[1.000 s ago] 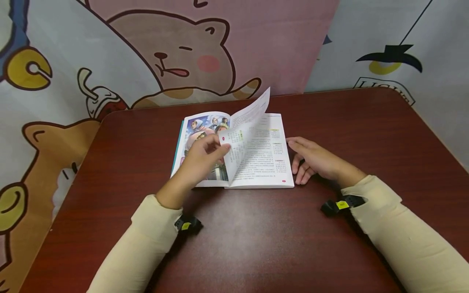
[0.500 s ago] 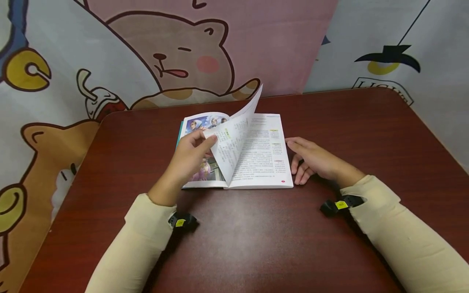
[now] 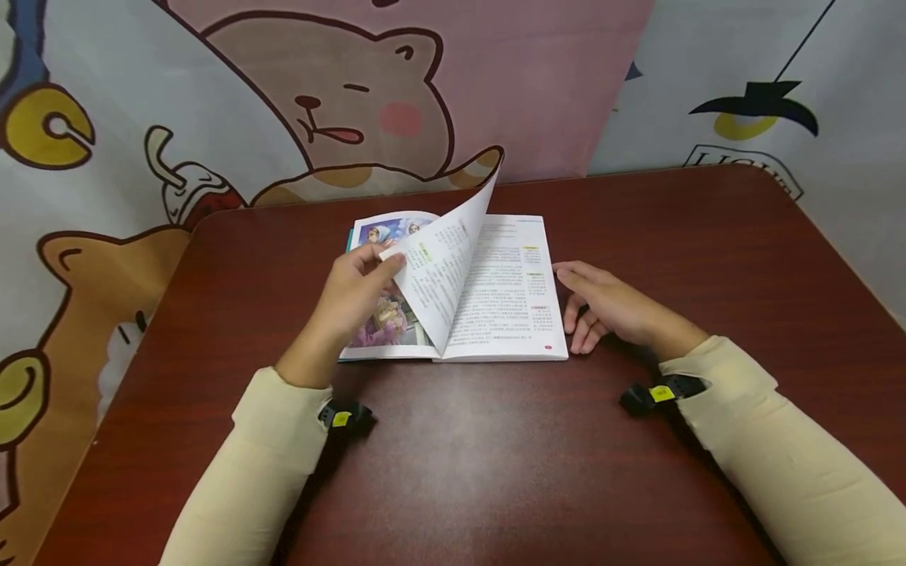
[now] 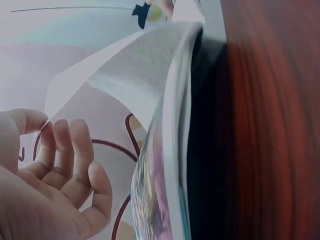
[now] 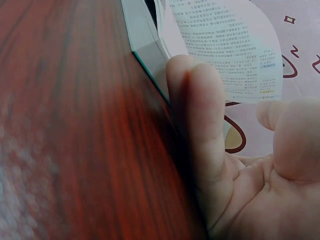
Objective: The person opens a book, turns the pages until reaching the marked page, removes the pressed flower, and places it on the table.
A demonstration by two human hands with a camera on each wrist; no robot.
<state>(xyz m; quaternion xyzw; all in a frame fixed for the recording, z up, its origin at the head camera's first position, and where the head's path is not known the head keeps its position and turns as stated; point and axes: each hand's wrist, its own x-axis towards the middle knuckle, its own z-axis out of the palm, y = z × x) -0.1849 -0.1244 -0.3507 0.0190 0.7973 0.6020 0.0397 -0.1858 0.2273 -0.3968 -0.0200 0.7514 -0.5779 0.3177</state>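
An open book (image 3: 510, 299) lies on the dark red table (image 3: 495, 472), its right page full of printed text, its left page a colour picture (image 3: 382, 322). My left hand (image 3: 357, 295) pinches the edge of one page (image 3: 442, 271) and holds it lifted and curved over the left side. In the left wrist view the raised page (image 4: 140, 75) arches above my left hand (image 4: 47, 170). My right hand (image 3: 602, 306) rests on the table, fingers straight against the book's right edge. The right wrist view shows my fingers (image 5: 200, 130) by the book's edge (image 5: 145, 50).
A cartoon-printed cloth (image 3: 354, 94) hangs behind the table's far edge. The table's left edge (image 3: 134, 346) and right edge (image 3: 849, 236) are in view. Small black trackers (image 3: 340, 417) sit at both wrists.
My left hand has carried the lifted page further to the left and higher, uncovering more of the text page beneath. The right hand has stayed put.
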